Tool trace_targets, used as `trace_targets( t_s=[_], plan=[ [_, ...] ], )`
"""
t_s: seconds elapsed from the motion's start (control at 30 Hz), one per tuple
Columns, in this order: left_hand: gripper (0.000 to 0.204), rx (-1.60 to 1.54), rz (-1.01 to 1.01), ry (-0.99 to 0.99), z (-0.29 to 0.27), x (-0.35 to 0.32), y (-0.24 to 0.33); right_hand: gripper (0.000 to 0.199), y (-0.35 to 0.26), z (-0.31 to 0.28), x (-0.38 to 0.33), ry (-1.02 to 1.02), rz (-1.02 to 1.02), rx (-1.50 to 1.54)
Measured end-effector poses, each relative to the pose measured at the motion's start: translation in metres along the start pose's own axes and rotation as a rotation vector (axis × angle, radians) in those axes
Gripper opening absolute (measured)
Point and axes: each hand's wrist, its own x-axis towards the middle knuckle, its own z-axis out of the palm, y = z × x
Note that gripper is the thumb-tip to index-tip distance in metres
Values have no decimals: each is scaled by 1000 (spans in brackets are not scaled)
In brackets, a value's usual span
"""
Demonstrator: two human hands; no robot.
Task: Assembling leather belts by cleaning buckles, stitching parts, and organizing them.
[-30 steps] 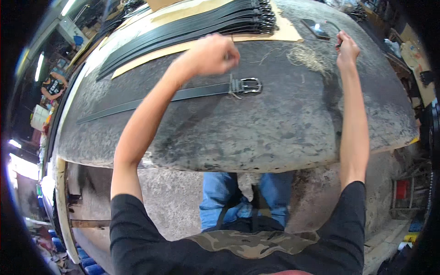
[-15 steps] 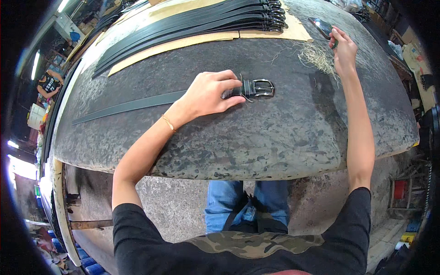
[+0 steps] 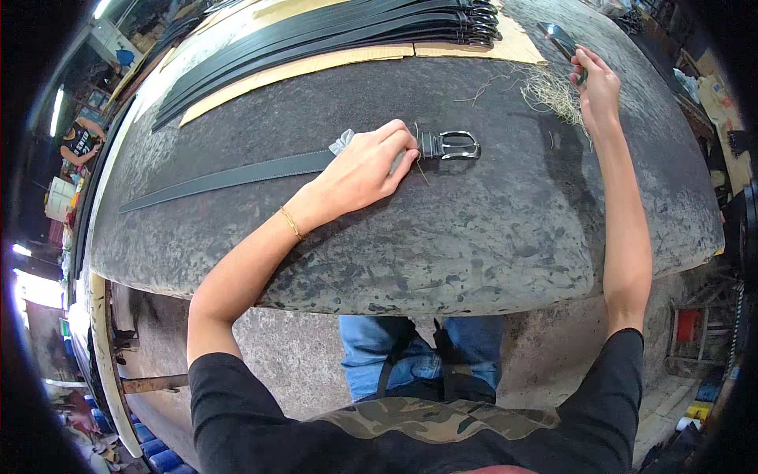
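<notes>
A black leather belt [image 3: 237, 180] with pale stitching lies across the dark worktop, its silver buckle [image 3: 459, 145] pointing right. Over its buckle end is my left hand [image 3: 367, 162], thumb and forefinger pinched at the belt just left of the buckle. Thin loose thread ends [image 3: 424, 170] stick out by the fingertips. A crumpled light grey scrap [image 3: 341, 142] shows behind the knuckles; the palm hides the rest. At the far right my right hand [image 3: 598, 83], raised over the worktop, is closed round a dark tool [image 3: 559, 38] with a shiny flat end and a greenish handle; its exact kind is unclear.
Several black belts [image 3: 332, 49] with buckles lie stacked on tan cardboard [image 3: 482, 54] at the far side. A tangle of pale thread offcuts [image 3: 553, 93] sits below my right hand. The worktop's padded near edge [image 3: 426, 304] curves before my legs. Another person [image 3: 83, 142] is far left.
My left thumb has drawn in toward the forefinger, and the grey scrap has come into sight behind that hand. The right hand with the tool has shifted slightly right.
</notes>
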Motion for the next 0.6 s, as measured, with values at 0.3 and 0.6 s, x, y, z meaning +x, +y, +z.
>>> trace_targets(
  t_s=[0.3, 0.6],
  plan=[
    [16, -170, -158, 12, -8, -3, -6, 19, -1, 6, -7, 3, 47, 10],
    [11, -32, 51, 16, 0, -4, 4, 24, -1, 7, -9, -3, 80, -30]
  ],
)
